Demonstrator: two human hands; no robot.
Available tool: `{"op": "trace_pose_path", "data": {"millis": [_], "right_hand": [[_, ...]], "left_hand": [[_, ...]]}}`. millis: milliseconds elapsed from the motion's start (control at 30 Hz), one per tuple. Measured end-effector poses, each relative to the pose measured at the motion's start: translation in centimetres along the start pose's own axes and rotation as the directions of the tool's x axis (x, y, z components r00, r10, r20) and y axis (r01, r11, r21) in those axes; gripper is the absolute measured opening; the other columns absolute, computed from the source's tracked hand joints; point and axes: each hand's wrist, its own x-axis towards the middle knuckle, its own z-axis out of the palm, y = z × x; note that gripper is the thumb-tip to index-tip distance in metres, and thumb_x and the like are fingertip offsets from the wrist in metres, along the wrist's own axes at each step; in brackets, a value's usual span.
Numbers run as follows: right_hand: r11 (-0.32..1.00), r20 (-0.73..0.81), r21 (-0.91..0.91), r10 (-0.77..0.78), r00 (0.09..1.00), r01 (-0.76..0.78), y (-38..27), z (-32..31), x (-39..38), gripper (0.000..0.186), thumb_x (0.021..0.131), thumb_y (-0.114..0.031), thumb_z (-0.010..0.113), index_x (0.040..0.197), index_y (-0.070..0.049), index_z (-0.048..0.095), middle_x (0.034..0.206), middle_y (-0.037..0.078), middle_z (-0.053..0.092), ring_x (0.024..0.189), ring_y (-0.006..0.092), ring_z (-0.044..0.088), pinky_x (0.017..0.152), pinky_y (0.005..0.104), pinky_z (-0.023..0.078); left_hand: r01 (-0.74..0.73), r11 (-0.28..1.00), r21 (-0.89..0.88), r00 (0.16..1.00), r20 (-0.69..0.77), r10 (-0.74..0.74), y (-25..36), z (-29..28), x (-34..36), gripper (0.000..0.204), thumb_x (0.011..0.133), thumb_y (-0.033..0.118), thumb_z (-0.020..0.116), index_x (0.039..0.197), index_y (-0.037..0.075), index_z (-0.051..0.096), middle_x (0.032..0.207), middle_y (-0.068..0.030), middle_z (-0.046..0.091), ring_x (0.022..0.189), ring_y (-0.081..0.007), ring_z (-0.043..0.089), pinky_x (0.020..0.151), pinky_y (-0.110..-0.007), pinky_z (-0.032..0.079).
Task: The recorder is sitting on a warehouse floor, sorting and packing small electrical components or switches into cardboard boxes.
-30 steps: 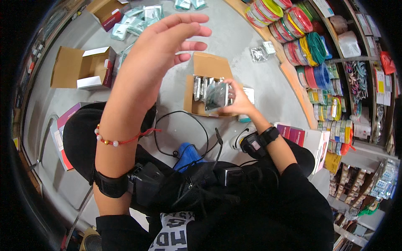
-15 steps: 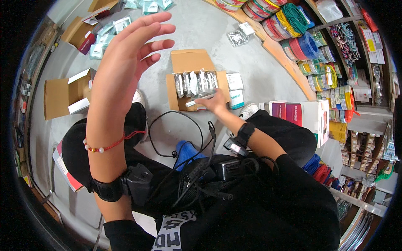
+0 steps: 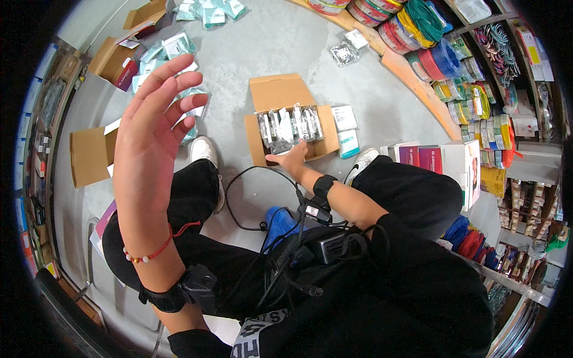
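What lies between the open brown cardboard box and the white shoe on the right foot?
A flat white-and-teal packet lies between the box and the shoe, head view.

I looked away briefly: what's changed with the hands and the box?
The right hand has lowered a clear-wrapped packet from above the open cardboard box into its near side; whether it has let go is unclear. The raised left hand has shifted left and back toward the person, still open and empty. The row of packets and the white-and-teal packages beside the box stayed put.
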Motion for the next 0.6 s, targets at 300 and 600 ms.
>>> {"op": "trace_pose_path", "data": {"millis": [300, 600], "right_hand": [[0.746, 0.485, -0.518, -0.148, 0.862, 0.419, -0.2, -5.6, 3.4, 0.052, 0.047, -0.033, 0.072, 0.084, -0.001, 0.054, 0.072, 0.011, 0.056, 0.071, 0.0260, 0.054, 0.068, 0.0301, 0.042], [0.173, 0.709, -0.326, -0.605, 0.362, 0.929, 0.3, -4.5, 2.2, 0.015, 0.063, -0.012, 0.055, 0.075, -0.004, 0.050, 0.080, 0.009, 0.051, 0.080, 0.0251, 0.050, 0.068, 0.0343, 0.042]], "left_hand": [[-0.006, 1.000, 0.029, 1.000, -0.007, 0.006, 0.3, 0.3, -0.1, 0.033, 0.076, 0.022, 0.044, 0.102, 0.002, 0.047, 0.088, -0.0031, 0.053, 0.077, -0.0104, 0.049, 0.063, -0.017, 0.034], [0.025, 1.000, 0.009, 1.000, 0.010, -0.025, 0.1, 0.5, 0.3, 0.031, 0.077, 0.019, 0.043, 0.102, 0.002, 0.047, 0.087, -0.0034, 0.053, 0.077, -0.0102, 0.049, 0.062, -0.017, 0.034]]}}
